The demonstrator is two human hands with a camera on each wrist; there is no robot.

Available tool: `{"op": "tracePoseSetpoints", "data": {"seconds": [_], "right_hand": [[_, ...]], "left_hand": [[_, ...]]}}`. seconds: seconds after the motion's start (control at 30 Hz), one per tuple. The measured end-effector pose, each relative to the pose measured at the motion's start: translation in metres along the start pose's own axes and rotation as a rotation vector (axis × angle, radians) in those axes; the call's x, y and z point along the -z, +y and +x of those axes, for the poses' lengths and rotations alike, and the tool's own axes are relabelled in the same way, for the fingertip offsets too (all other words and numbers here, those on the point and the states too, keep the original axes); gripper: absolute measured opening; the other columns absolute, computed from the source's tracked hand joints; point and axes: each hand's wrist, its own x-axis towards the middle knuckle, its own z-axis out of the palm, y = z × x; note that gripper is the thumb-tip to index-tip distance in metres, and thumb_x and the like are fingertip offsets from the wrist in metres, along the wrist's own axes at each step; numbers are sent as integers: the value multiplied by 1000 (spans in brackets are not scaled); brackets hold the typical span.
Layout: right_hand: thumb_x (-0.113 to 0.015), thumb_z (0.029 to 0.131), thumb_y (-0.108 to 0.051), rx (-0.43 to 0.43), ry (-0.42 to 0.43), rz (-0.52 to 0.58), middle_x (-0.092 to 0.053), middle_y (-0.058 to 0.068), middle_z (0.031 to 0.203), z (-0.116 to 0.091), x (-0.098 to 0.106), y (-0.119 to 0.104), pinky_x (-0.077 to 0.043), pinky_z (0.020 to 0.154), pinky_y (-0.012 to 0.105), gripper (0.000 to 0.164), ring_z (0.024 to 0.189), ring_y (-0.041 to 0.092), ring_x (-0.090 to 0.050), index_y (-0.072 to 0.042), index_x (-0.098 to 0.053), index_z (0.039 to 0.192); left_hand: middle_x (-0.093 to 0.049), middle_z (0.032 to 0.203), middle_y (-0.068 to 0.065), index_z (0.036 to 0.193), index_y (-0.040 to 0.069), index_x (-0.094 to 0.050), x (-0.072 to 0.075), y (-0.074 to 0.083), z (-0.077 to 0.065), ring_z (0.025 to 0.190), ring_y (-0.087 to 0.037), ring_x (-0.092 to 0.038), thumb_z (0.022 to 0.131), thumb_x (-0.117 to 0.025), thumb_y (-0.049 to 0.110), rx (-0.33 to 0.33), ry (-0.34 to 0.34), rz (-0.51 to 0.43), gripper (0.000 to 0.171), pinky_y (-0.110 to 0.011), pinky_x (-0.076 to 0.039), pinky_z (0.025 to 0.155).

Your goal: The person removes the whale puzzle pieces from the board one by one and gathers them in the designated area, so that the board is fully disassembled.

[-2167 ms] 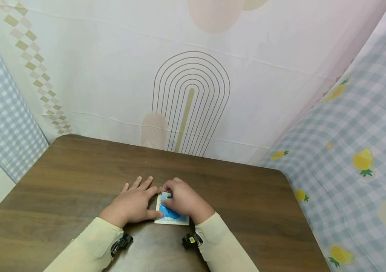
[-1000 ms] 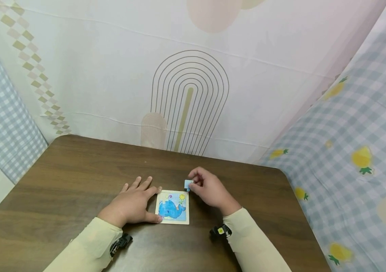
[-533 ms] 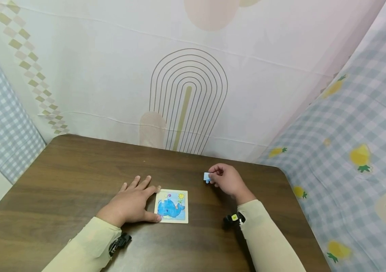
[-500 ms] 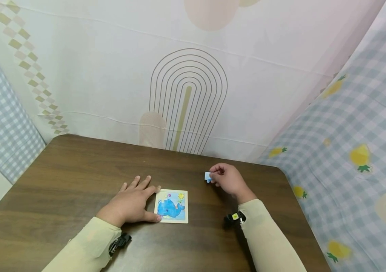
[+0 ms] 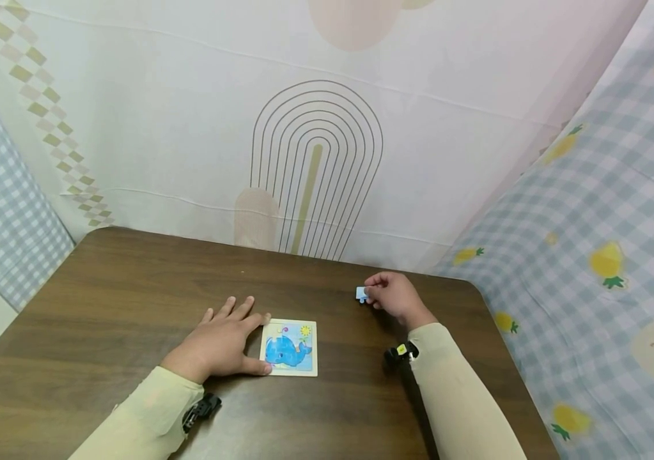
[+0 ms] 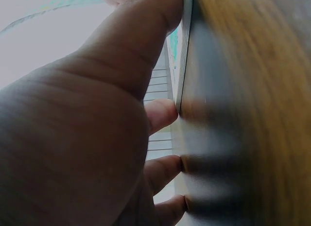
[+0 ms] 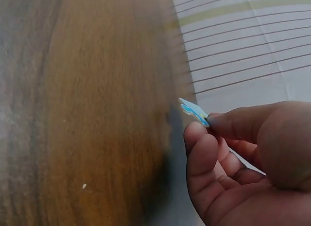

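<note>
In the head view, a small square jigsaw puzzle [image 5: 314,358] with a pale frame lies on the table, showing a blue whale and a yellow sun. My left hand [image 5: 217,342] rests beside it with fingers spread, thumb on the near left corner and index fingertip at the far left corner. Off to the far right, my right hand [image 5: 397,299] pinches a light blue puzzle piece [image 5: 360,293] between thumb and index finger. The right wrist view shows the puzzle piece [image 7: 193,110] tilted at the fingertips, with the other fingers curled below.
The brown wooden table [image 5: 148,287] ends at a white patterned cloth [image 5: 200,128] behind. A blue checked cloth [image 5: 562,306] with yellow fruit prints hangs close along the right edge. Both wrists wear black cameras.
My right hand has come off the puzzle with the piece, moving right and away toward the table's far edge. My left hand has kept its place at the puzzle's left side.
</note>
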Motion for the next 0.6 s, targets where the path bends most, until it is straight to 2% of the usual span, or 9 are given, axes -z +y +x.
{"op": "tracePoseSetpoints", "data": {"seconds": [0.33,0.6], "right_hand": [[-71,108,-8,-44,18,-106,-77,10,95,5,-2,-7,-61,70,27,11,80,16,-72,0,-77,113],[-73,106,-9,-25,-5,-270,-76,8,88,7,-4,-13,-58,66,26,9,74,15,-68,-2,-78,108]], "left_hand": [[-25,187,-21,170,26,-53,-1,0,-1,171,-59,-17,82,-88,78,-2,1,0,108,-86,-20,129],[-24,187,-20,170,27,-52,-1,-1,0,172,-58,-16,83,-87,78,6,-5,0,107,-85,-19,130]]}}
